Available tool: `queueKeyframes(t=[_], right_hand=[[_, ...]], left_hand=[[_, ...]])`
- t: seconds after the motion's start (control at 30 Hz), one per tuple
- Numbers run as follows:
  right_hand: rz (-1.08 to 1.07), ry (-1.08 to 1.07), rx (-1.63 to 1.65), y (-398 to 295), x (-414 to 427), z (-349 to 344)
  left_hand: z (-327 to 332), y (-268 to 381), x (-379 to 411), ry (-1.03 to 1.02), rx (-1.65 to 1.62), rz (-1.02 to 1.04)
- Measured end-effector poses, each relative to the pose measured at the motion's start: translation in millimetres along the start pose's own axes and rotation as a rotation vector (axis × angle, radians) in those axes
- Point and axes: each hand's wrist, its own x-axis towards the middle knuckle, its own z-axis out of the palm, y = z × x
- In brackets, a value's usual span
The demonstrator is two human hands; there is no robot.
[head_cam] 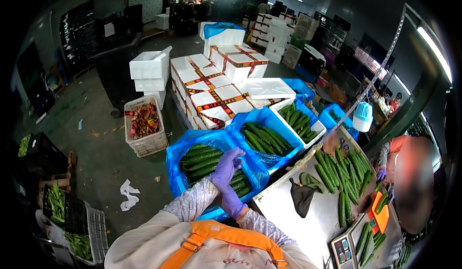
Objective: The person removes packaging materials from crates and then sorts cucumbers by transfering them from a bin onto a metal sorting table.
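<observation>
My left hand (230,162), in a purple glove, is raised over a box lined with blue plastic (213,136), its fingers bent and nothing visible in them. My right hand (231,199), gloved alike, is closed around the left wrist at the glove's cuff. Below both hands, long green cucumbers (202,162) lie side by side in the box, partly hidden by my forearms. Another blue-lined box (236,119) and a white foam box (317,132) with more cucumbers stand just beyond.
To the right, a metal table (276,211) bears cucumbers (343,175), a dark cloth (302,197) and a scale (343,251). A co-worker (391,157) holds cucumbers near an orange tray (380,211). Taped foam boxes (216,99) and a waste-filled crate (144,144) stand ahead.
</observation>
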Motion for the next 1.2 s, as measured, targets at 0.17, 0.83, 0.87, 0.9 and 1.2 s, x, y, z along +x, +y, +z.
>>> queueKeyframes(t=[0.17, 0.83, 0.87, 0.9, 1.2], right_hand=[[-0.376, -0.220, -1.385, 0.7, -17.9, -44.2], [0.475, 0.376, 0.346, 97.4, 10.3, -81.6], [0.440, 0.422, 0.340, 102.1, 11.1, -76.7], [0.397, 0.412, 0.381, 108.1, 15.7, -76.0], [0.208, 0.513, 0.545, 120.2, 52.1, -67.5]], left_hand=[[-73.6, 25.5, -14.3, 0.023, 0.883, 0.519], [-193.7, 28.9, -16.0, 0.089, 1.800, -0.283], [-192.9, 34.3, -6.9, 0.050, 1.773, -0.399], [-193.7, 36.3, -0.7, 0.016, 1.745, -0.513], [-202.2, 37.6, 21.5, -0.025, 0.778, -0.920]])
